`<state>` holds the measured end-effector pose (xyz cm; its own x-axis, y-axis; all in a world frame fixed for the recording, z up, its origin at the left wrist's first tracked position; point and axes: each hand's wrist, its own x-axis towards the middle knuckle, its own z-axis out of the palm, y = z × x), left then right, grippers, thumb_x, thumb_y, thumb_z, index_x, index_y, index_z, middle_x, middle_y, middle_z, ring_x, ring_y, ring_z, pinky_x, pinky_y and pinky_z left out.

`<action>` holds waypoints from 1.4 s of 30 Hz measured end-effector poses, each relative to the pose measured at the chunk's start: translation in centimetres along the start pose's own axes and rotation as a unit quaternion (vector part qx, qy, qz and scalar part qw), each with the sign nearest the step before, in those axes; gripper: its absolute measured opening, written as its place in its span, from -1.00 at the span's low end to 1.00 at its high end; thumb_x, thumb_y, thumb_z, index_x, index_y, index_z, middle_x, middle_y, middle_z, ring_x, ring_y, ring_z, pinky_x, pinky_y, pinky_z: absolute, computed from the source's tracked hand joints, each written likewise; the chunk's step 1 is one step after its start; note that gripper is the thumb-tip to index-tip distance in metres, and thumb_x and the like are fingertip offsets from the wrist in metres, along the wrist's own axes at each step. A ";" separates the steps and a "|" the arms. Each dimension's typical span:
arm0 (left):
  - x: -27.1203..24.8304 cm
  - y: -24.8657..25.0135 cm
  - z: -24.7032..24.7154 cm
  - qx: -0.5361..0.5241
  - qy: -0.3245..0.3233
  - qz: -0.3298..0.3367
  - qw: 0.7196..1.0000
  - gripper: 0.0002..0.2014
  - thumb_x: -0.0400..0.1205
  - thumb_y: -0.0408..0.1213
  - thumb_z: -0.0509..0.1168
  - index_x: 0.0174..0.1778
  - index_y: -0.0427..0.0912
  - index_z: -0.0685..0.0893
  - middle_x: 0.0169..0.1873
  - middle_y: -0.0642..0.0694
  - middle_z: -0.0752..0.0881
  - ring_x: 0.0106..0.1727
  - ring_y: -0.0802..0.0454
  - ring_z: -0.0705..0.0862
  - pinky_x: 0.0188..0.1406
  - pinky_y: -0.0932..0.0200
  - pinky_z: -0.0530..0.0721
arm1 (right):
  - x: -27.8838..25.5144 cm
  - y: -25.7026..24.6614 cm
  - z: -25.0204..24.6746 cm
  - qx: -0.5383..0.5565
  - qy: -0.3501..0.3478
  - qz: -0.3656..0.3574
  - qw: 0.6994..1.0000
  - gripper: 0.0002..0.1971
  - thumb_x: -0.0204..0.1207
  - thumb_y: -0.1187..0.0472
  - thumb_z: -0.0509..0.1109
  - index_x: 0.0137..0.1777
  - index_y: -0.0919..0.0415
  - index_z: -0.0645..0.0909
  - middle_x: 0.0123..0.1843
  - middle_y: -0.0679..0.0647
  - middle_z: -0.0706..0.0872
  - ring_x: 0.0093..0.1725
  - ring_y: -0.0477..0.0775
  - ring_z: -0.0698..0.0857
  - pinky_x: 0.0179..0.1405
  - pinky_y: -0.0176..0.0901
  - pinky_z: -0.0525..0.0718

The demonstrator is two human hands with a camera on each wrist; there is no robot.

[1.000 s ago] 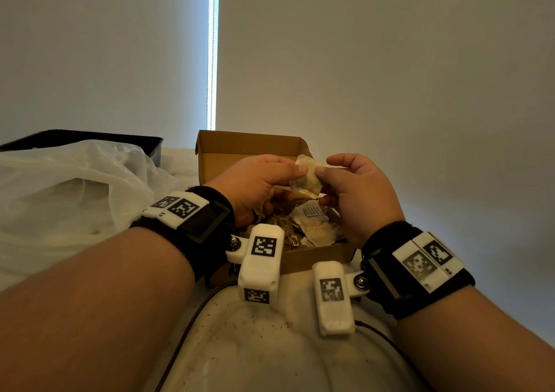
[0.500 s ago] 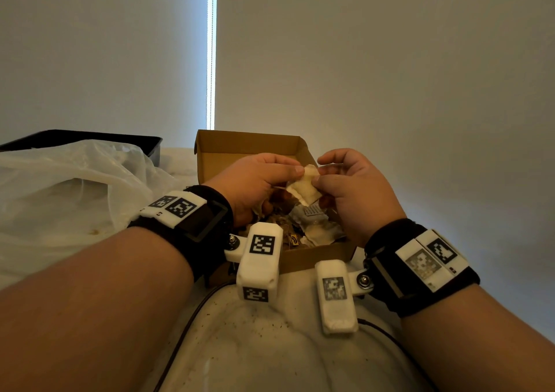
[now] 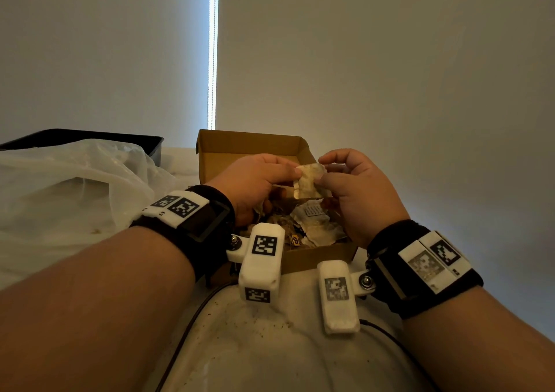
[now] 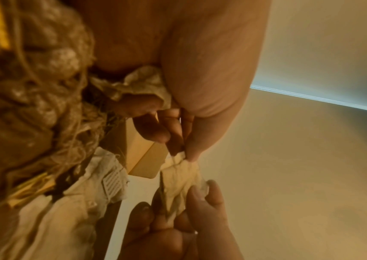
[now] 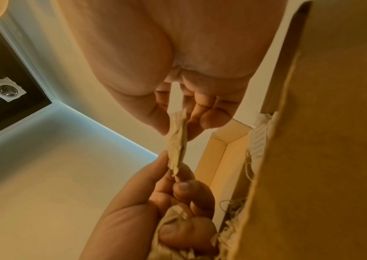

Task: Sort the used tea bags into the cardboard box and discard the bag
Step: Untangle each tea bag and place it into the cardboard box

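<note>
tea bag [image 3: 310, 181]: empty-looking, crumpled, flat; held up over the open box [image 3: 249, 144], stretched between both hands
left hand [image 3: 255, 181]: thumb and forefinger pinch the bag's left edge; lower fingers curl round a second crumpled wad [image 4: 142, 82] in the palm
right hand [image 3: 357, 187]: fingertips [image 5: 209, 121] and thumb pinch the bag's right edge, nothing else held
axis: bag's long axis runs hand to hand, left-right; in the right wrist view it is edge-on, a thin strip between the two pinches
key relation: bag sits directly above the box interior, both hands equally near; letting go should drop it straight in
box contents: pile of used bags, strings and tags [image 3: 312, 226], heaped near the front wall
step (my read): pulling or opening the bag before dropping it
risk (my read): thin wet paper may tear; crumbs may fall outside the box
plastic bag [image 3: 75, 181]: crumpled on the left, well apart from the hands, not yet discarded
black tray [image 3: 90, 138]: behind the plastic bag
</note>
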<state>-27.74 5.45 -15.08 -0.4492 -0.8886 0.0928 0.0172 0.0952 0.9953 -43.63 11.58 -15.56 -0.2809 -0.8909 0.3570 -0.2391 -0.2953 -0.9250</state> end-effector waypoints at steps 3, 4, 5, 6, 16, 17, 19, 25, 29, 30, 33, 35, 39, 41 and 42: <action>0.2 -0.3 -0.2 -0.002 0.011 -0.005 1.000 -0.91 0.69 -0.23 0.37 0.02 -0.12 0.77 -0.16 -0.07 0.79 -0.32 0.12 0.64 -0.53 0.30 0.51 | -0.2 -0.2 0.0 0.003 -0.019 0.002 1.000 -0.65 0.57 0.47 0.39 0.19 0.03 0.73 0.02 0.09 0.84 -0.17 0.05 0.83 -0.28 -0.19 0.76; 0.4 -0.3 -0.2 -0.001 0.011 -0.005 1.000 -0.91 0.69 -0.22 0.38 0.02 -0.11 0.77 -0.15 -0.07 0.78 -0.30 0.10 0.62 -0.51 0.29 0.49 | -0.2 -0.3 0.0 -0.002 -0.023 0.002 1.000 -0.62 0.57 0.48 0.39 0.21 0.01 0.73 0.01 0.07 0.85 -0.21 0.01 0.82 -0.30 -0.21 0.76; 0.3 -0.4 -0.2 0.003 0.010 -0.005 1.000 -0.89 0.69 -0.20 0.37 0.04 -0.11 0.76 -0.13 -0.08 0.78 -0.30 0.10 0.61 -0.51 0.29 0.47 | -0.2 -0.3 0.0 -0.011 -0.022 0.003 1.000 -0.60 0.57 0.48 0.39 0.24 -0.02 0.73 0.00 0.06 0.85 -0.24 -0.02 0.81 -0.32 -0.23 0.74; 0.4 -0.3 -0.2 0.004 0.007 -0.008 1.000 -0.86 0.69 -0.16 0.37 0.07 -0.12 0.76 -0.11 -0.08 0.77 -0.30 0.11 0.60 -0.51 0.29 0.46 | -0.2 -0.2 -0.1 -0.020 -0.017 0.004 1.000 -0.58 0.57 0.48 0.39 0.26 -0.04 0.72 -0.01 0.05 0.85 -0.24 -0.04 0.81 -0.33 -0.25 0.73; 0.7 0.1 -0.5 -0.128 0.009 -0.063 0.990 -0.32 0.71 0.33 -0.02 0.14 -0.22 0.72 -0.26 -0.12 0.73 -0.46 0.05 0.60 -0.66 0.29 0.40 | -0.2 -1.5 -1.5 -0.244 -0.058 0.108 0.962 -0.52 0.49 0.45 0.49 0.33 0.02 0.61 0.08 0.09 0.75 -0.02 0.18 0.80 -0.14 0.03 0.83; 0.7 0.2 -0.5 -0.134 0.008 -0.064 0.989 -0.30 0.71 0.34 -0.03 0.15 -0.23 0.72 -0.26 -0.14 0.74 -0.47 0.04 0.60 -0.66 0.28 0.40 | -0.3 -1.7 -1.3 -0.265 -0.076 0.127 0.953 -0.53 0.49 0.46 0.50 0.31 0.01 0.62 0.13 0.11 0.73 -0.02 0.21 0.81 -0.09 0.09 0.85; 0.7 0.1 -0.6 -0.143 0.009 -0.064 0.988 -0.27 0.70 0.36 -0.04 0.16 -0.24 0.72 -0.26 -0.15 0.74 -0.47 0.03 0.60 -0.64 0.28 0.39 | -0.4 -2.0 -0.9 -0.302 -0.104 0.154 0.935 -0.55 0.49 0.47 0.50 0.28 0.01 0.64 0.20 0.11 0.70 -0.03 0.21 0.82 -0.06 0.09 0.86; 0.9 -0.1 -0.8 -0.155 0.003 -0.064 0.986 -0.20 0.68 0.40 -0.07 0.22 -0.27 0.72 -0.26 -0.16 0.74 -0.42 -0.01 0.59 -0.59 0.25 0.38 | -0.4 -2.6 -0.2 -0.389 -0.123 0.178 0.896 -0.57 0.46 0.42 0.55 0.26 0.02 0.67 0.31 0.13 0.67 0.14 0.19 0.75 0.16 0.07 0.80; 1.0 -0.1 -0.9 -0.156 0.001 -0.062 0.986 -0.20 0.67 0.41 -0.08 0.20 -0.26 0.72 -0.26 -0.16 0.74 -0.41 -0.02 0.58 -0.57 0.24 0.36 | -0.4 -3.2 0.0 -0.409 -0.128 0.180 0.886 -0.49 0.48 0.43 0.54 0.41 0.09 0.62 0.42 0.16 0.61 0.28 0.25 0.70 0.27 0.11 0.74; 1.0 -0.1 -0.9 -0.157 0.000 -0.063 0.986 -0.20 0.67 0.41 -0.09 0.19 -0.26 0.72 -0.26 -0.16 0.73 -0.41 -0.02 0.58 -0.57 0.24 0.36 | -0.4 -3.1 0.0 -0.411 -0.125 0.176 0.885 -0.50 0.48 0.42 0.54 0.40 0.09 0.62 0.42 0.16 0.60 0.30 0.25 0.68 0.28 0.12 0.73; 1.1 -0.2 -0.9 -0.159 0.000 -0.062 0.985 -0.19 0.67 0.41 -0.09 0.18 -0.26 0.73 -0.27 -0.16 0.73 -0.42 -0.01 0.57 -0.57 0.24 0.36 | -0.6 -2.7 -0.3 -0.396 -0.091 0.120 0.906 -0.71 0.55 0.27 0.51 0.22 0.01 0.67 0.23 0.09 0.68 0.17 0.17 0.70 0.15 0.08 0.77; 1.1 -0.2 -0.9 -0.159 0.000 -0.060 0.985 -0.20 0.67 0.42 -0.09 0.16 -0.26 0.73 -0.27 -0.16 0.73 -0.43 -0.01 0.57 -0.56 0.24 0.36 | -1.0 -2.7 -0.3 -0.377 -0.062 0.069 0.922 -0.94 0.59 0.14 0.46 0.02 0.00 0.69 0.00 0.02 0.73 -0.02 0.07 0.73 -0.09 -0.05 0.78; 1.2 -0.3 -1.0 -0.162 0.000 -0.053 0.985 -0.21 0.66 0.41 -0.06 0.16 -0.27 0.73 -0.28 -0.17 0.72 -0.45 0.00 0.57 -0.56 0.24 0.36 | -1.6 -2.6 0.3 -0.381 -0.138 0.107 0.908 -0.76 0.57 -0.10 0.44 -0.04 0.07 0.73 -0.11 0.05 0.82 -0.10 0.03 0.81 -0.02 -0.09 0.81; 1.2 -0.2 -1.0 -0.176 -0.006 -0.040 0.983 -0.22 0.65 0.40 -0.02 0.13 -0.27 0.73 -0.27 -0.17 0.71 -0.44 0.00 0.56 -0.58 0.24 0.39 | -1.6 -2.4 0.5 -0.438 -0.171 0.115 0.875 -0.65 0.55 -0.22 0.41 -0.01 0.07 0.74 -0.06 0.06 0.81 -0.03 0.05 0.78 0.15 0.05 0.77; 1.2 -0.2 -1.0 -0.188 -0.011 -0.032 0.982 -0.23 0.65 0.40 -0.01 0.12 -0.28 0.73 -0.27 -0.17 0.70 -0.43 0.00 0.55 -0.59 0.24 0.40 | -1.6 -2.3 0.5 -0.447 -0.171 0.113 0.871 -0.62 0.54 -0.25 0.40 -0.01 0.06 0.75 -0.05 0.06 0.80 -0.02 0.05 0.77 0.18 0.08 0.76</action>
<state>-27.41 3.96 -15.17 -0.4787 -0.8774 0.0330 0.3157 -0.1369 0.9389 -42.14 13.46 -14.06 -0.1578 -0.9872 -0.0225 -0.8847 0.1514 -0.4408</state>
